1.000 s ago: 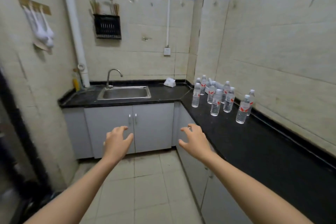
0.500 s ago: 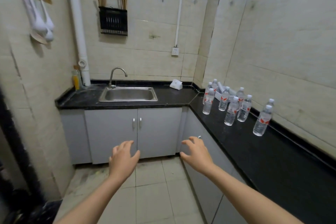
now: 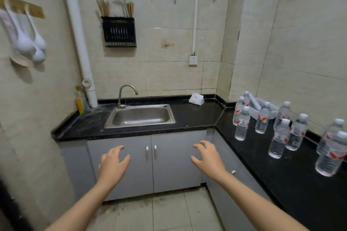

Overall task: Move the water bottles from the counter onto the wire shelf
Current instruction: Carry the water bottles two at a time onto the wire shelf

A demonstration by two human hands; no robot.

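Water bottles (image 3: pixel 242 125) stand upright in a loose cluster on your black counter (image 3: pixel 197 116), along its right-hand run near the tiled wall. In the head view your left hand (image 3: pixel 112 163) and right hand (image 3: pixel 207 157) hover before the grey cabinet doors (image 3: pixel 169 161), fingers spread, holding nothing, well apart from the bottles.

black counter (image 3: pixel 197 118) | sink (image 3: pixel 139 116) inset | water bottles (image 3: pixel 242 127) upright, right side | tissue pack (image 3: pixel 196 98) near the corner
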